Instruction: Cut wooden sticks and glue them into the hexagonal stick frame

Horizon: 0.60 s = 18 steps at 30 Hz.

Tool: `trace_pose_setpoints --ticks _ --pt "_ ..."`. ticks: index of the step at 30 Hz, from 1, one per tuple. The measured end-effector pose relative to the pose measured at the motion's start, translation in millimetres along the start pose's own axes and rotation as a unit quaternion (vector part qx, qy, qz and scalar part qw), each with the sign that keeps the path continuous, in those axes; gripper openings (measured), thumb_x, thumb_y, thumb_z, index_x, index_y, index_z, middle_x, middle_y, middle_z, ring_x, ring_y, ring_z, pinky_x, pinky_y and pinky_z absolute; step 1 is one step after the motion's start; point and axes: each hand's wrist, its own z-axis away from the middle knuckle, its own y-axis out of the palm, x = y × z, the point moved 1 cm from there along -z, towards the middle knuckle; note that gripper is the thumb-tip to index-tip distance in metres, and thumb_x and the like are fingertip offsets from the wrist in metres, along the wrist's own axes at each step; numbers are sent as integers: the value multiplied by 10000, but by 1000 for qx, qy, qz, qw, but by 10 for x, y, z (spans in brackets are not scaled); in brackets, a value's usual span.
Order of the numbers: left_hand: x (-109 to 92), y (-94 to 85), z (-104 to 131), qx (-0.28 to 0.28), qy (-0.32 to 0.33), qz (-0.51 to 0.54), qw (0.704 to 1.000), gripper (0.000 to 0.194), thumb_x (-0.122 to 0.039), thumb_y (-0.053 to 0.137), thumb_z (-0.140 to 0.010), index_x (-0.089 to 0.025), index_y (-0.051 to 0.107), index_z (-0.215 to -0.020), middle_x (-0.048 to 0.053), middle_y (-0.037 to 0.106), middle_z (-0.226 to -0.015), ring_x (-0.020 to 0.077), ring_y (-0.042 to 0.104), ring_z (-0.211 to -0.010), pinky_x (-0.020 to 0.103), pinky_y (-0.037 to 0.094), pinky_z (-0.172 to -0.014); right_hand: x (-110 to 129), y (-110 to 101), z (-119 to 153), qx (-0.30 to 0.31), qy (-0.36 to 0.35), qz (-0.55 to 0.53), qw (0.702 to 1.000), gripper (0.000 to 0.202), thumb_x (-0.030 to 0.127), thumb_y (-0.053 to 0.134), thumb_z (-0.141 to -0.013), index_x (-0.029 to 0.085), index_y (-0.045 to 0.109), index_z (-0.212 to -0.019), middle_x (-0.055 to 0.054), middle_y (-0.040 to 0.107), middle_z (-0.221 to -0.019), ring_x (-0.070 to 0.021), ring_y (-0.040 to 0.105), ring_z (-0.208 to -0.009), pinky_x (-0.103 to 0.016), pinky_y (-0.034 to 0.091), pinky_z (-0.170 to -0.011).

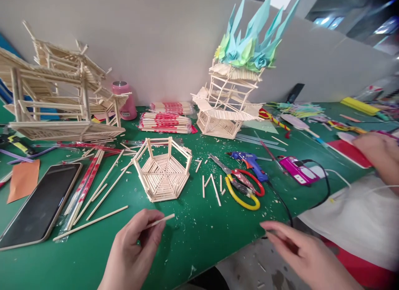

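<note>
While the left hand (134, 242) is pinching a wooden stick (168, 217) in front of the heptagonal frame (165, 173), the right hand (301, 248) is hovering to that frame's front right, narrowed, contents indiscernible.

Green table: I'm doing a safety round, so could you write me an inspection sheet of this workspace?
Surface: green table, strewn with crumbs and stick offcuts.
Job's things: low open stick frame beyond the left hand; short stick in that hand.
Clutter: phone and loose sticks at left; scissors close to the blue glue gun.
Hands: left fingers pinch the short stick; right hand blurred, its hold unclear.
Cables: black cable from the glue gun toward the table edge, near the right hand; another loops beside the pink box.
Surroundings: grey wall behind; another person's hand at right, blurred.
</note>
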Motion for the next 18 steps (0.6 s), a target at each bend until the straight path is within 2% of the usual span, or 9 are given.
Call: trace_pose_setpoints --ticks 2,3,5,7,9,11,13,15,18 --pt "-3 66 -1 33 -33 53 998 139 -304 560 -809 -206 658 -796 6 668 -666 137 584 -529 205 458 -453 565 86 -113 -23 -99 -25 994 253 300 563 -809 271 612 -1056 -66 670 -862 -201 652 -714 -312 551 -630" --pt "-13 100 -5 49 -48 81 994 149 -312 565 -806 -203 664 -781 3 657 -641 131 570 -512 203 448 -444 813 154 -161 -30 -144 -50 988 290 265 563 -813 270 583 -1103 -67 654 -931 -186 640 -732 -295 547 -634" --pt "-47 152 -19 71 -74 142 985 158 -320 586 -793 -195 672 -750 -1 635 -598 121 544 -492 200 431 -438 1199 321 -245 5 -194 -122 973 342 227 550 -829 248 532 -1170 -63 636 -980 -166 620 -763 -275 536 -667" --pt "-85 177 -41 76 -109 216 967 146 -318 627 -767 -189 682 -725 2 641 -598 118 548 -513 199 438 -462 1434 481 -317 38 -204 -198 958 334 239 557 -838 214 524 -1170 -57 634 -969 -156 606 -767 -260 517 -686" --pt "-117 182 -64 65 -157 308 936 112 -300 683 -727 -190 693 -709 -5 652 -604 104 546 -524 188 443 -484 1553 603 -375 66 -197 -242 948 131 263 514 -878 197 617 -925 -19 619 -783 -133 575 -666 -232 479 -615" --pt "-138 189 -81 50 -211 404 889 89 -280 733 -689 -198 707 -712 -25 642 -577 73 516 -494 164 424 -471 1602 669 -420 67 -184 -260 946 222 287 483 -899 189 616 -750 7 561 -654 -121 527 -590 -224 426 -548" --pt "-149 213 -87 37 -247 488 836 105 -270 761 -668 -206 726 -743 -34 636 -560 57 502 -481 157 419 -477 1624 691 -449 60 -176 -273 944 263 303 472 -904 188 611 -714 10 544 -626 -124 506 -576 -231 400 -533" --pt "-149 250 -82 30 -261 543 798 128 -277 764 -671 -205 742 -774 -21 654 -580 61 527 -515 175 446 -537 1645 692 -462 67 -170 -290 939 283 301 454 -911 192 614 -705 2 570 -639 -132 516 -594 -239 406 -554" --pt "-134 305 -67 21 -266 568 779 142 -301 756 -685 -199 751 -783 -5 669 -611 68 548 -555 193 462 -607 1663 681 -453 82 -173 -307 932 289 281 445 -916 200 622 -702 -1 609 -651 -135 540 -619 -239 426 -583"
